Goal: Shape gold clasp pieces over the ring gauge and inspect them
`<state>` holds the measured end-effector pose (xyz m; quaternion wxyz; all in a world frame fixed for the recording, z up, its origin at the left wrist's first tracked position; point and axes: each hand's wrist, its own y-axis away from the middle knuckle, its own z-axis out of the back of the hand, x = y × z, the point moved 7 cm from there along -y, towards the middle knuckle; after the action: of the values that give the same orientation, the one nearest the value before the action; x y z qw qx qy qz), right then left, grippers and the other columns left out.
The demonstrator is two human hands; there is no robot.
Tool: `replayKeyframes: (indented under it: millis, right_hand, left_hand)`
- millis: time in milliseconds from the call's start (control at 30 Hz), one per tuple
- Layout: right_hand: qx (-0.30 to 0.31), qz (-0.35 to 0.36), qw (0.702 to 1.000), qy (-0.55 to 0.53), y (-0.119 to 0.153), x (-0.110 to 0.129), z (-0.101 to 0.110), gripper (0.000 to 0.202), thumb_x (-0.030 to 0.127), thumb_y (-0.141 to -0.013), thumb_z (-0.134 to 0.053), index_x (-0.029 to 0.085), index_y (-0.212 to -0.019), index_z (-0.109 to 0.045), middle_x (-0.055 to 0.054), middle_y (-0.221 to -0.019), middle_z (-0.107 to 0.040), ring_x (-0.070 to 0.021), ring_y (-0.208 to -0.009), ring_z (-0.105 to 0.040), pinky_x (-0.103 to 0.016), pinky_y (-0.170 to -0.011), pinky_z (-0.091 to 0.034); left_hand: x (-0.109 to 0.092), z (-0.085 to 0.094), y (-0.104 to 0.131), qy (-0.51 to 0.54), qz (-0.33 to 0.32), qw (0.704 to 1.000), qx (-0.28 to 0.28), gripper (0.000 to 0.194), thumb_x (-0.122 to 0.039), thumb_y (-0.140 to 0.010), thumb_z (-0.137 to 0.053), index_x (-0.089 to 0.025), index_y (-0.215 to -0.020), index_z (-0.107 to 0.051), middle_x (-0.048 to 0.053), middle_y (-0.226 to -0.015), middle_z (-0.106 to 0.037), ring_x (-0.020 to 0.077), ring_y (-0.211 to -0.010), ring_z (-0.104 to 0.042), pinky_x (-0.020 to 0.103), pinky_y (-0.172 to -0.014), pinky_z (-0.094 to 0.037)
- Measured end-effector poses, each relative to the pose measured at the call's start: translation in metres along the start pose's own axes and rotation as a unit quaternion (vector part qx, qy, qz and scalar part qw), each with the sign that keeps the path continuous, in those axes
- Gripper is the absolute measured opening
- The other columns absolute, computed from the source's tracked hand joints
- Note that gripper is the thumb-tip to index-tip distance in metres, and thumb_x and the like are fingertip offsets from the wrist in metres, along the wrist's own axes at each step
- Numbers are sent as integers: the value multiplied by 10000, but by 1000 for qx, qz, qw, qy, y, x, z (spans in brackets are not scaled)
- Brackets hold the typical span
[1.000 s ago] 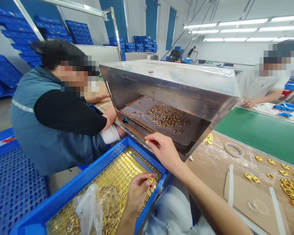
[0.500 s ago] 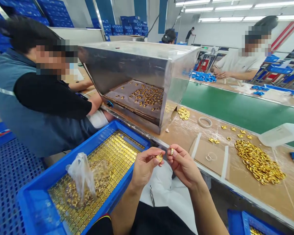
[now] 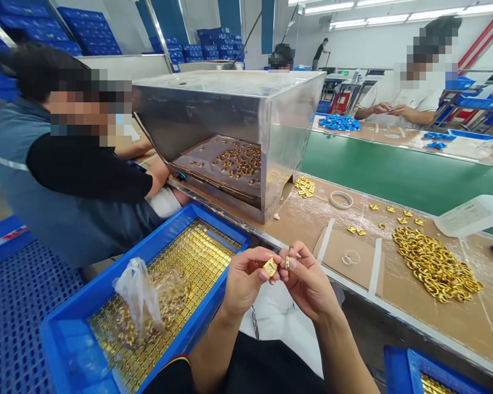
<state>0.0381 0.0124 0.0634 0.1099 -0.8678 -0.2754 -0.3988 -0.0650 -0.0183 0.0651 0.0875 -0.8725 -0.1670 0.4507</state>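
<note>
My left hand [image 3: 245,276] pinches a small square gold metal piece [image 3: 270,267] between thumb and fingertips, its face turned up. My right hand [image 3: 310,279] grips a narrow gold piece [image 3: 287,262], seen edge-on, close beside it. The two hands are held together above my lap, fingertips nearly meeting. On the cardboard-covered table to the right, a heap of gold rings [image 3: 435,262] lies near several loose square gold pieces [image 3: 373,207]. Left of my hands, a blue tray [image 3: 119,273] holds rows of gold square pieces and a clear plastic bag [image 3: 137,290] of gold parts.
A metal box [image 3: 205,115] with an open front stands on the table, gold pieces inside. A tape roll [image 3: 340,200] and a white plastic bottle [image 3: 472,216] lie to the right. One co-worker [image 3: 78,164] sits at left, another [image 3: 398,98] across the green belt [image 3: 394,169].
My left hand has turned the square gold piece so its face shows more, and my hands have come closer together. The view has shifted slightly.
</note>
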Motion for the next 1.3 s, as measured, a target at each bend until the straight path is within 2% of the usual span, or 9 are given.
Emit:
replayKeyframes:
  millis: [133,267,400,533,700,900,1000,1100,1300]
  right_hand:
    - [-34,74,995,54,1,11,7,265,400,-769,-872,238,-811,-666,34,-740,-658,-102,-613,-599,-233,-615,-543]
    - [-86,127,970,190,5,22,16,240,433,-807,-837,238,-924,-761,-21,-786,-739,-164,-707,-686,-289,-683,-601]
    - [-98,173,945,261,3,30,22,195,373,-834,-814,256,-989,-790,-46,-894,-773,-191,-778,-731,-299,-710,-622]
    - [-134,245,889,363,-4,39,29,113,313,-927,-700,245,-956,-786,-44,-831,-763,-183,-727,-716,-283,-662,-599]
    - [-183,310,820,444,-3,54,36,140,243,-947,-651,243,-873,-770,-37,-825,-703,-172,-742,-673,-265,-647,-553]
    - [-171,255,824,476,-3,53,35,137,222,-957,-630,244,-985,-762,-47,-864,-735,-176,-727,-696,-279,-642,-578]
    - [-189,242,826,473,-5,50,38,95,269,-945,-659,232,-942,-747,-47,-837,-755,-182,-714,-716,-284,-641,-602]
    - [-176,229,836,466,-10,49,38,130,313,-944,-669,224,-885,-742,-46,-804,-758,-179,-693,-723,-277,-627,-614]
    - [-143,238,821,499,-19,53,32,126,287,-943,-679,232,-849,-742,-26,-767,-736,-162,-679,-699,-244,-603,-584]
  left_hand:
    - [2,-2,-7,-12,-6,1000,8,266,-441,-755,-873,-239,-902,-780,26,-856,-768,93,-549,-649,208,-506,-546]
    - [13,7,-18,-12,26,999,-21,334,-485,-704,-895,-215,-848,-760,27,-825,-760,89,-525,-634,205,-495,-533]
    - [30,11,-30,14,57,998,-28,320,-449,-691,-914,-222,-861,-766,18,-825,-766,77,-556,-641,183,-534,-527]
    - [46,14,-38,16,86,995,-47,371,-471,-664,-924,-191,-841,-757,30,-824,-769,87,-566,-650,199,-556,-547]
    - [59,14,-42,-3,105,994,-24,367,-438,-680,-921,-187,-910,-781,58,-851,-794,129,-619,-701,215,-564,-567]
    - [67,20,-43,-29,91,995,-41,367,-441,-703,-905,-171,-926,-797,86,-866,-801,160,-664,-711,241,-584,-581]
    - [69,20,-45,-39,84,995,-46,372,-467,-691,-906,-179,-901,-799,74,-837,-792,148,-628,-685,239,-562,-565]
    - [68,20,-48,-57,76,995,-44,378,-487,-679,-907,-189,-887,-801,57,-801,-773,131,-586,-655,233,-544,-549]
    - [59,26,-53,-113,29,993,-35,304,-441,-716,-894,-201,-887,-818,72,-835,-755,178,-745,-692,262,-661,-566]
